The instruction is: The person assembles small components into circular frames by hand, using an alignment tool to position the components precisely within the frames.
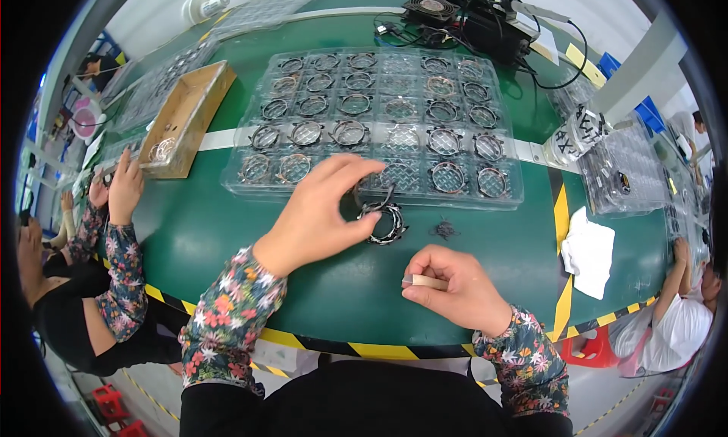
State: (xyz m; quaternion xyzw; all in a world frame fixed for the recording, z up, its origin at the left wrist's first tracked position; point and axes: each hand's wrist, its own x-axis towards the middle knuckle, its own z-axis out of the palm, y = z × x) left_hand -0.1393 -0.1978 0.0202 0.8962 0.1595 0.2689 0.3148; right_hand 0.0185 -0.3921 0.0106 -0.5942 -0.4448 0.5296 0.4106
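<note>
My left hand [322,213] curves its thumb and fingers about a dark ring-shaped watch case frame [390,226] at the tray's near edge. A second dark arc shows between thumb and fingers, partly hidden, so I cannot tell if it is a separate ring. Lower and to the right, my right hand [462,289] pinches a small pale strip with a grey tip [426,282]. Between the hands and the tray lies a little heap of black thin scraps [445,228]. Behind them, a clear plastic tray [485,196] holds rows of similar ring frames, with some pockets lacking dark rings.
A cardboard box [186,111] stands left of the tray, near a co-worker's hands [125,190]. At right are a white cloth [590,251], a marked cup [572,137] and stacked clear trays [626,171]. Black equipment with cables [478,27] sits behind. Striped tape edges the green table.
</note>
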